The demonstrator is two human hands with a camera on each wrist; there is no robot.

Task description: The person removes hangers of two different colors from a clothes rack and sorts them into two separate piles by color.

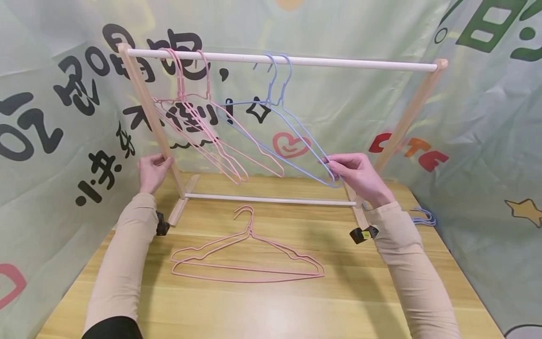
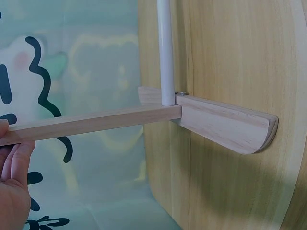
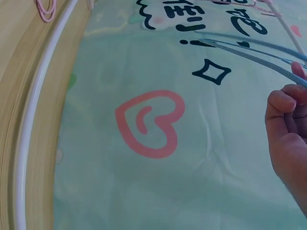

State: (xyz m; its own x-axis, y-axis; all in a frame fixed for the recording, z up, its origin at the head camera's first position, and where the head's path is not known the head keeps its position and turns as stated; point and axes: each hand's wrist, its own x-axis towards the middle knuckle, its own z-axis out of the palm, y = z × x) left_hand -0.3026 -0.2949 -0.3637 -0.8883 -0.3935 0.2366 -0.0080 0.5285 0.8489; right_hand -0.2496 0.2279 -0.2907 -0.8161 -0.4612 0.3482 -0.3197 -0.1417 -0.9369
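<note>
Hangers, two thin light-blue wire ones (image 1: 270, 96), were pinched at their lower outer corners by the right hand (image 1: 360, 176), seen at 3 o'clock from the centre of the head view. Thumb and fingers were brought together on the wires; how evenly the two were gripped could not be told. The hangers were hooked by their tops, near 12 o'clock, over a long white round rail (image 1: 241, 58). At 9 o'clock, a pale wooden flat-sided post (image 1: 149, 110) was held between thumb and fingers by the left hand (image 1: 153, 172).

Several thin pink hangers (image 1: 208, 89) were hung toward 11 o'clock, near that post. The blue hooks were separated by a long span of rail from the opposite pale wooden post (image 1: 408, 115), between 2 and 3 o'clock. A lower white rod (image 1: 271, 200) was set between the posts near their feet. On the light wood-grained table (image 1: 271, 310), overlapping pink hangers (image 1: 250, 230) were laid near 6 o'clock, well apart from both hands. Curved light-blue hooks (image 1: 432, 217) were partly hidden by the right sleeve (image 1: 408, 256), near the table's edge between 3 and 4 o'clock.
</note>
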